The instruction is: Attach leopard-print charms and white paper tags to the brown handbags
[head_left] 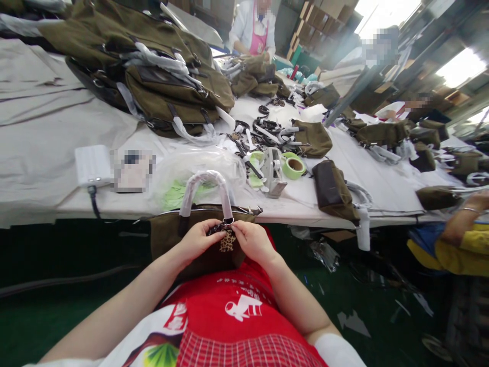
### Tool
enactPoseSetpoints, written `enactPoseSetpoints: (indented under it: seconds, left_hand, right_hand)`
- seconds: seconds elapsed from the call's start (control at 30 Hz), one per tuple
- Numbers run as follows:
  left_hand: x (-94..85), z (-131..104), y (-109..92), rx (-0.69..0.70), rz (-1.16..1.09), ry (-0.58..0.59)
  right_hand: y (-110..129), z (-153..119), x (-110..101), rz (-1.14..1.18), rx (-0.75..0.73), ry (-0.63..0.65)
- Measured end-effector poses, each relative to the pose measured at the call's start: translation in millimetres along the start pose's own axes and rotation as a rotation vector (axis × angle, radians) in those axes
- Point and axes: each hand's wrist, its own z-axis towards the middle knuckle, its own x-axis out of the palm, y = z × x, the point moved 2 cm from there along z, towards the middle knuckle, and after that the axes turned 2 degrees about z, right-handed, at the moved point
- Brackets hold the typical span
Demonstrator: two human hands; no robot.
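Handling a leopard-print charm below a wrapped handle

Low in the centre of the frame, the charm hangs against an olive bag, just under the metal ring at the handle's right foot. The left hand has thumb and fingers pinched together on the charm's dark upper part. The right hand is curled, fingertips at the ring; I cannot tell whether it grips it. On the tabletop beyond, a tape dispenser stands beside a green tape roll right of centre. More olive bags are heaped at upper left, and a person in a pink apron is at top centre.
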Motion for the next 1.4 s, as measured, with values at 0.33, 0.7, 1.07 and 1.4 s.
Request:
enactPoseSetpoints:
  seconds: [0.33, 0.7, 1.07, 1.4]
  left_hand:
    - [-1.2, -9.1, 2.9, 0.163, 0.366, -0.243]
    - [7.5, -14.2, -0.7, 0.24, 0.43, -0.293]
    - [2.0, -6.8, 5.9, 0.204, 0.402, -0.295]
    - [0.0, 0.4, 10.1, 0.144, 0.354, -0.203]
  right_hand:
    - [1.3, 0.8, 5.7, 0.194, 0.047, -0.075]
    - [-15.9, 4.3, 24.8, 0.547, 0.228, -0.133]
    - [-19.5, 2.6, 32.5, 0.654, 0.253, -0.21]
    - [-9.1, -8.0, 39.9, 0.461, 0.188, -0.38]
